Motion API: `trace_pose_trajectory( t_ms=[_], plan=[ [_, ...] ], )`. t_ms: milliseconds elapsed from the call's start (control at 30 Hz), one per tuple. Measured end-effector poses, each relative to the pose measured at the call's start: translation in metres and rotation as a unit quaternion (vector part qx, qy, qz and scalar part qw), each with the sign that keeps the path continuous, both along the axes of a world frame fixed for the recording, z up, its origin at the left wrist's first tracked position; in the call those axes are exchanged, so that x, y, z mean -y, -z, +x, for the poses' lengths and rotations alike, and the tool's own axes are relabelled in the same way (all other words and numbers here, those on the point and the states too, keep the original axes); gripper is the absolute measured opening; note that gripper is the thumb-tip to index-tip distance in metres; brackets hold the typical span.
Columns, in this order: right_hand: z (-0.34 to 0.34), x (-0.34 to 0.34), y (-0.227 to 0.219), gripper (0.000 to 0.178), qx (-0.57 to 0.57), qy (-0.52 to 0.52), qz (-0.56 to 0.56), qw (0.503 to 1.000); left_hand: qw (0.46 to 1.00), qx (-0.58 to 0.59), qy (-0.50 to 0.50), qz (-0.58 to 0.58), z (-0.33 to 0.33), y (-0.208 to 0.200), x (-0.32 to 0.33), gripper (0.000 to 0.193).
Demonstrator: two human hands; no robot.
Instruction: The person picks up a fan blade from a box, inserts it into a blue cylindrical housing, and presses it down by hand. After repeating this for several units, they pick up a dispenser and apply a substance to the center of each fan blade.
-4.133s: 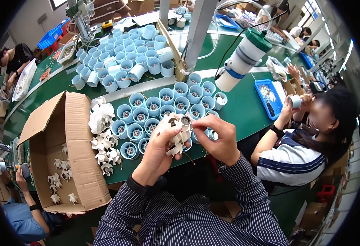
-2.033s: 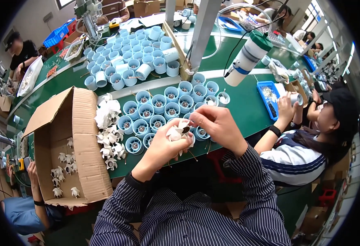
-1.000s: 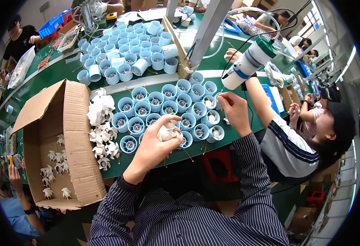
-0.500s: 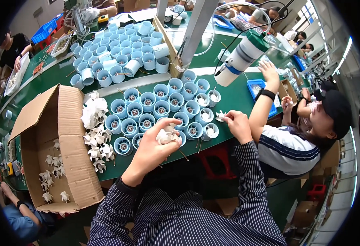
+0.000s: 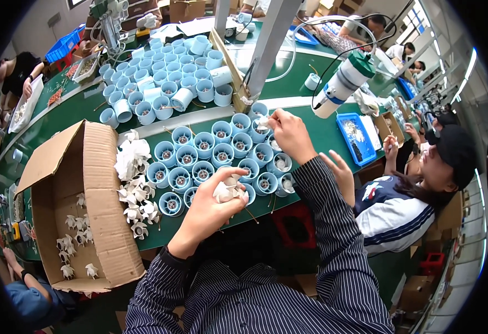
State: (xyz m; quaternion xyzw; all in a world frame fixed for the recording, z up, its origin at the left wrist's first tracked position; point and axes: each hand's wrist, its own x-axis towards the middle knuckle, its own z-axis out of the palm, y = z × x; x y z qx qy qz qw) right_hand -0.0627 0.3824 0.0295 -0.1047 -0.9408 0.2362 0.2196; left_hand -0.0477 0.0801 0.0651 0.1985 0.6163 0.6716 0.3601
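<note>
My left hand (image 5: 208,209) curls around several small white plastic fan wheels (image 5: 228,192), above the front row of cups. Farther off, my right hand (image 5: 292,134) is closed in a pinch at a white fan wheel (image 5: 262,123), which sits at the mouth of a light-blue cup in the right part of the group; the fingertips partly hide the contact. The nearby light-blue cups (image 5: 203,142) stand upright, with what look like small motors inside. Some cups along the right side have a white fan wheel (image 5: 281,163) in their mouths.
Loose white fan wheels (image 5: 135,203) are piled left of the cups, beside an open cardboard box (image 5: 110,206) holding more. Behind stand many light-blue cups (image 5: 169,69). A white-and-green cylinder (image 5: 341,83) hangs ahead. A co-worker (image 5: 405,206) sits at the right, near a blue tray (image 5: 355,139).
My right hand has moved up and left, carrying a white fan wheel from the right edge of the group to a farther cup. The co-worker's arm has drawn back from the hanging cylinder.
</note>
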Motion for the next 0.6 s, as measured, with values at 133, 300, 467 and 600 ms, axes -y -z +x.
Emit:
trace_pose_trajectory(
  t_ms=[133,300,467,600],
  plan=[
    [-0.007,-0.016,0.007,0.021,0.061,0.009,0.079,0.995,1.0,0.005,0.002,0.023,0.0,0.004,0.005,0.045],
    [-0.011,-0.01,0.002,0.02,0.094,0.012,0.046,0.994,0.999,-0.002,-0.006,0.032,-0.001,0.013,0.012,0.046],
    [-0.02,0.009,-0.002,0.02,0.099,0.035,0.078,0.991,1.0,0.0,0.002,0.026,0.0,0.01,0.014,0.048],
    [-0.028,0.012,-0.006,0.018,0.119,0.038,0.122,0.985,0.999,0.034,0.0,0.039,-0.002,0.006,0.013,0.053]
  ],
)
